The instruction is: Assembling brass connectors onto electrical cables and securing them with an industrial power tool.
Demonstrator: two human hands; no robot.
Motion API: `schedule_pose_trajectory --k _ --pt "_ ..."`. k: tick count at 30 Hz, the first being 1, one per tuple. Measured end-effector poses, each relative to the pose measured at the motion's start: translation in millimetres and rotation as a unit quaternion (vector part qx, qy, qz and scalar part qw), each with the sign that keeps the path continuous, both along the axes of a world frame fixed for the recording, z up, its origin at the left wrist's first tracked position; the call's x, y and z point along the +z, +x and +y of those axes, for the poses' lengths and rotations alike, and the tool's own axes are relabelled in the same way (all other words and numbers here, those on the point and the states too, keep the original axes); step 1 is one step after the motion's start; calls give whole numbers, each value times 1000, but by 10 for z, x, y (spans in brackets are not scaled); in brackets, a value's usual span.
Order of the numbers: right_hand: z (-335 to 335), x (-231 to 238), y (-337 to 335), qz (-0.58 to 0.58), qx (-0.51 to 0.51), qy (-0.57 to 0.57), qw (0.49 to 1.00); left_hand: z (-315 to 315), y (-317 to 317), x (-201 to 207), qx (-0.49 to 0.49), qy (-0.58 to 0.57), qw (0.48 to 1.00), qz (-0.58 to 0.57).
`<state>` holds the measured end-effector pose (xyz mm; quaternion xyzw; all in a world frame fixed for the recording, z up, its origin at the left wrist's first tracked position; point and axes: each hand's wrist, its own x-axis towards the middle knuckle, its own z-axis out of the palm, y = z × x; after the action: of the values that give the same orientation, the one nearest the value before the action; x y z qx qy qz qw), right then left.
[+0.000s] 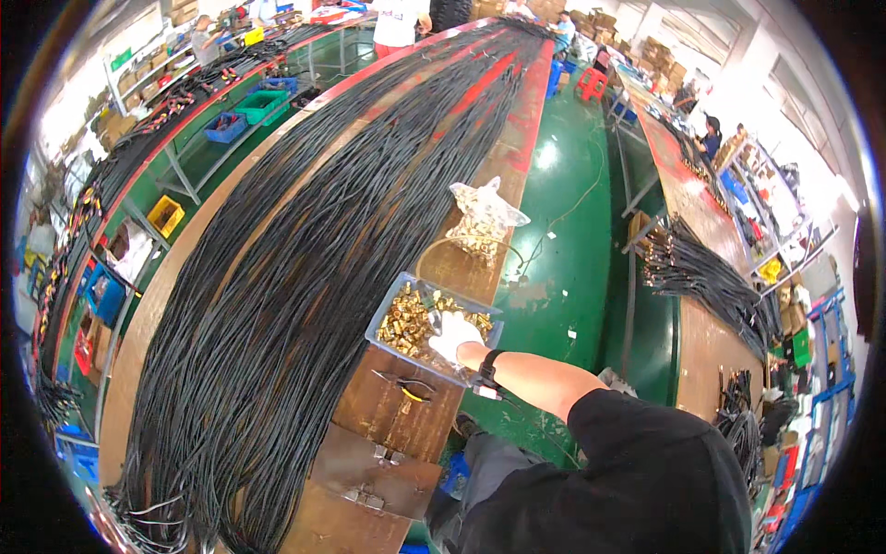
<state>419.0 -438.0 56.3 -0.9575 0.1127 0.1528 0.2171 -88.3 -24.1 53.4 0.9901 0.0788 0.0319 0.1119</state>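
Observation:
My right hand [452,338], in a white glove, reaches into a translucent bluish plastic bin [376,325] of small brass fittings [406,319]. Its fingers are down among the fittings, so their grip is too unclear to tell. A dark band [489,363] circles the wrist. My left hand is out of view. Just nearer than the bin, pliers [406,385] with black and yellow handles lie on the brown tabletop [369,413]. Beyond the bin stands an opened clear plastic bag [489,208] of small brass-coloured parts.
Long black cables [305,277] cover the table to my left and run far back. Small metal fixtures [365,499] sit on a plate at the near edge. A green floor aisle [563,231] separates it from another bench with bundled cables [701,272]. Several people work farther off.

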Motion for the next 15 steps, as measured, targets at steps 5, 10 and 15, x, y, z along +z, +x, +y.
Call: schedule_pose_trajectory --k 5,10,15 --pt "-131 233 63 42 36 10 998 -218 912 517 13 11 999 -30" --pt "-129 344 -111 17 47 13 999 -235 1354 554 76 15 995 -55" --pt "-201 251 -143 69 59 52 995 -142 1474 392 72 30 994 -70"
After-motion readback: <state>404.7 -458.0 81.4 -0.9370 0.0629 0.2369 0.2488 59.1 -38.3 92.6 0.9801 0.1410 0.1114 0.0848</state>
